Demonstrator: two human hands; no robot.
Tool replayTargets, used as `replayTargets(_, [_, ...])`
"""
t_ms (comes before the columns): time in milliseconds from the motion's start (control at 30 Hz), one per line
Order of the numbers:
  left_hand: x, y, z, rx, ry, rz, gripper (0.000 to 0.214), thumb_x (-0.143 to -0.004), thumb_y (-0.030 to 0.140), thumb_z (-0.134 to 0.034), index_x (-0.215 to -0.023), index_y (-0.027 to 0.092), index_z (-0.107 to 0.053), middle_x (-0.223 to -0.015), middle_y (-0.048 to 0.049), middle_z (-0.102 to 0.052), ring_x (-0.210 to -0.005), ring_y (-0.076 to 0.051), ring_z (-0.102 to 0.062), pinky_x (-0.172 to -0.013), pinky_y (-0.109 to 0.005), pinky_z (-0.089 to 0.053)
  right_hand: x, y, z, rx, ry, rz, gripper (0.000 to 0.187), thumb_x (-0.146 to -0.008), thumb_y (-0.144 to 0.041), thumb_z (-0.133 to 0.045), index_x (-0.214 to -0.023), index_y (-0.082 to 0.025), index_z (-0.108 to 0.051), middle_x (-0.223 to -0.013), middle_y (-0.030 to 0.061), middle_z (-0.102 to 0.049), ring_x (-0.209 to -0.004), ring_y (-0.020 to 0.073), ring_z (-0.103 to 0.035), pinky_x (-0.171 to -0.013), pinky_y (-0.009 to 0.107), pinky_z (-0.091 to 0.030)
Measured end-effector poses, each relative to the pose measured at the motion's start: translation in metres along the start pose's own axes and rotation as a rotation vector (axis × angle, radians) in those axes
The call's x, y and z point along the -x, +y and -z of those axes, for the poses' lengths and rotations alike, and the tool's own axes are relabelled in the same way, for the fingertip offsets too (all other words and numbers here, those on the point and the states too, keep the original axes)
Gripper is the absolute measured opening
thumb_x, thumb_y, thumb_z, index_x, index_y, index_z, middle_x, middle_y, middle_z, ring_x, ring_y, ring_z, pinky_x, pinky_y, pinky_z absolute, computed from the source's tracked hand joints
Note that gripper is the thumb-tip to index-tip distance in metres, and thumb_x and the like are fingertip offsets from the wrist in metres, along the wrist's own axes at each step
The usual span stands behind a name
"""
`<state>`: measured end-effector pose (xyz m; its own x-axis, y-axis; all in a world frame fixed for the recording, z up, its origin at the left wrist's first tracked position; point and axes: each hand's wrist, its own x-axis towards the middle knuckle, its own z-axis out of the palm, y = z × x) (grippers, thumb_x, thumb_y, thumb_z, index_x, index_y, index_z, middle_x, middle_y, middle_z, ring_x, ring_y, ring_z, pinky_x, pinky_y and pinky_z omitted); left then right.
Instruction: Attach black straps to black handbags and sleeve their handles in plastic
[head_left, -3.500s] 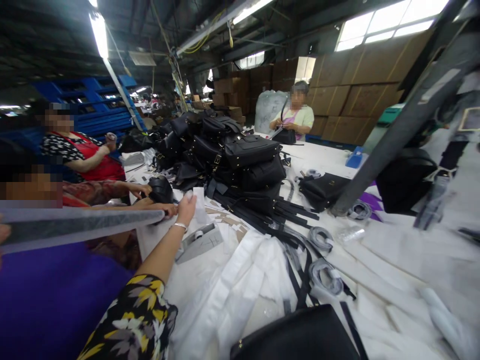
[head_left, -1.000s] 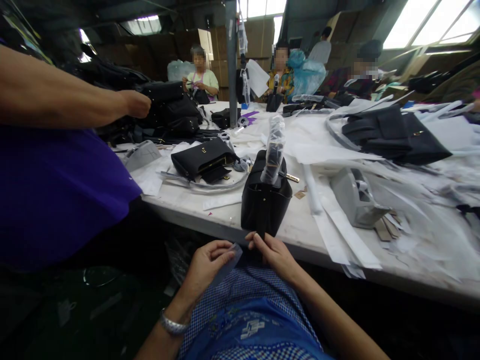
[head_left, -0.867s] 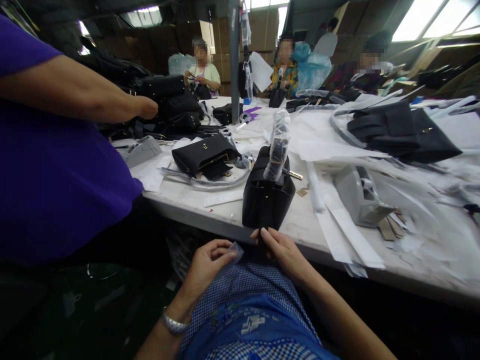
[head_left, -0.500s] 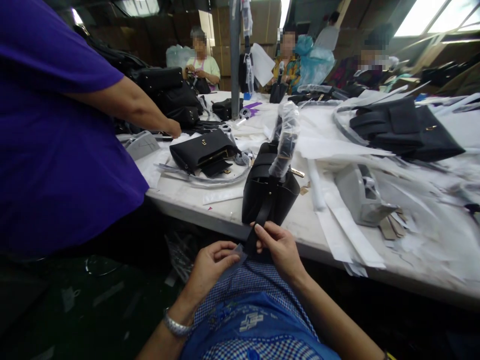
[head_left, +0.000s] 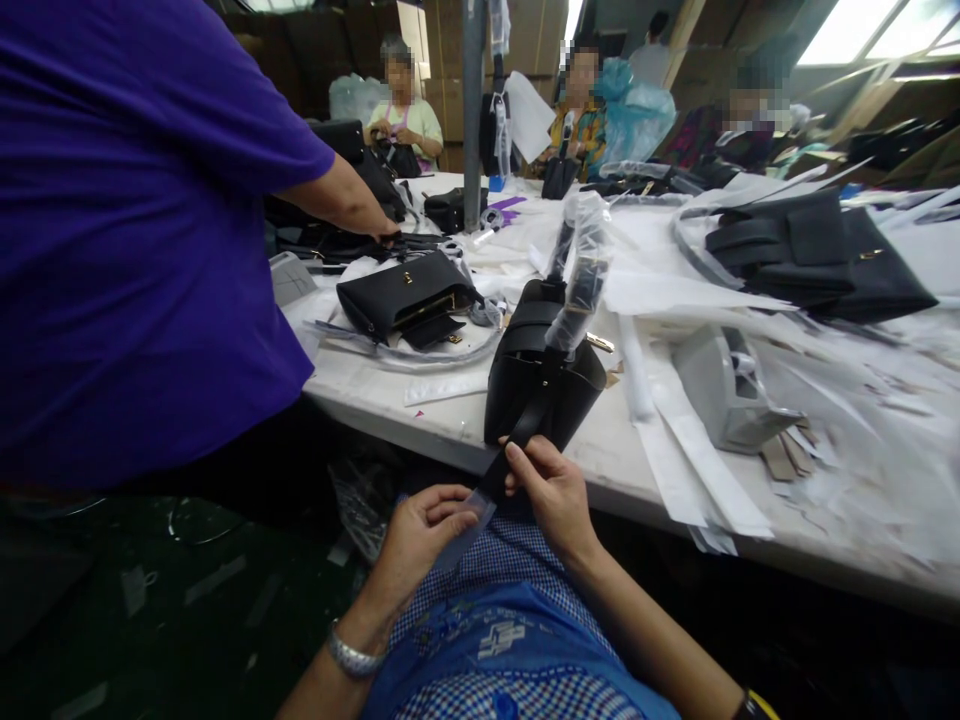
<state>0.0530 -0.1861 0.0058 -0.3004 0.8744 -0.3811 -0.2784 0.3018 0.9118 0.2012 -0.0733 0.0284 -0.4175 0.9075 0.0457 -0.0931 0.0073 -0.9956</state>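
The right hand (head_left: pixel 553 498) pinches the strap (head_left: pixel 528 424), seemingly to steady its end by the film (head_left: pixel 484 509) clamped in the left hand (head_left: pixel 420 540); the bag (head_left: pixel 517 372) just beyond probably anchors it.

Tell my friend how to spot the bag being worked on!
Find the white table. At its near edge is a black bag, its strap pinched by the right hand. Unlike the left bag, which lies down, it stands upright, plastic-wrapped handle sticking up.
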Motion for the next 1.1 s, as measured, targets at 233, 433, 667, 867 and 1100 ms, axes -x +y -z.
replayTargets(233, [0.000, 0.001, -0.003, 0.040, 0.007, -0.015, 0.038, -0.070, 0.032, -0.082, -0.101, 0.014, -0.070, -0.089, -0.0074, -0.077, -0.073, -0.016, -0.069, -0.065, -0.020, -0.051, 0.002, -0.001, -0.002, 0.010, -0.014, 0.016, 0.023, -0.088, -0.039, -0.063, -0.092, -0.017, -0.070, -0.072, -0.0010, -0.054, -0.055, 0.0107, -0.057, -0.054, 0.022, -0.049])
replayTargets(433, [-0.008, 0.008, -0.018, 0.156, 0.026, -0.029, 0.037, -0.069, 0.030, -0.083, -0.100, 0.014, -0.071, -0.092, -0.0089, -0.076, -0.077, -0.015, -0.070, -0.068, -0.020, -0.052, -0.002, 0.005, 0.000, 0.122, -0.035, 0.054, 0.026, -0.088, -0.041, -0.063, -0.079, -0.017, -0.068, -0.075, 0.0017, -0.057, -0.063, 0.0136, -0.058, -0.059, 0.024, -0.047])
replayTargets(667, [-0.036, 0.021, -0.057, 0.320, 0.029, -0.091, 0.036, -0.070, 0.035, -0.082, -0.095, 0.011, -0.073, -0.087, -0.0092, -0.076, -0.078, -0.018, -0.070, -0.072, -0.024, -0.054, -0.003, 0.001, 0.030, 0.367, -0.003, 0.103, 0.042, -0.096, -0.048, -0.045, -0.087, -0.017, -0.071, -0.072, 0.0045, -0.064, -0.064, 0.0167, -0.060, -0.064, 0.027, -0.048])
replayTargets(867, [-0.064, 0.056, -0.085, 0.317, 0.081, -0.230, 0.034, -0.069, 0.037, -0.081, -0.090, 0.012, -0.072, -0.082, -0.0050, -0.073, -0.069, -0.013, -0.066, -0.064, -0.021, -0.052, -0.013, -0.017, 0.041, 0.427, 0.048, 0.073, 0.034, -0.090, -0.047, -0.056, -0.100, -0.019, -0.074, -0.081, 0.0054, -0.072, -0.060, 0.0162, -0.063, -0.061, 0.025, -0.050])
replayTargets(1100, [-0.071, 0.067, -0.092, 0.261, 0.139, -0.352, 0.037, -0.075, 0.043, -0.075, -0.098, 0.014, -0.069, -0.089, -0.0063, -0.072, -0.074, -0.016, -0.067, -0.063, -0.023, -0.052, -0.044, -0.028, 0.028, 0.319, 0.068, 0.027, 0.034, -0.084, -0.047, -0.063, -0.086, -0.016, -0.074, -0.057, 0.0026, -0.066, -0.048, 0.0141, -0.058, -0.046, 0.021, -0.045])
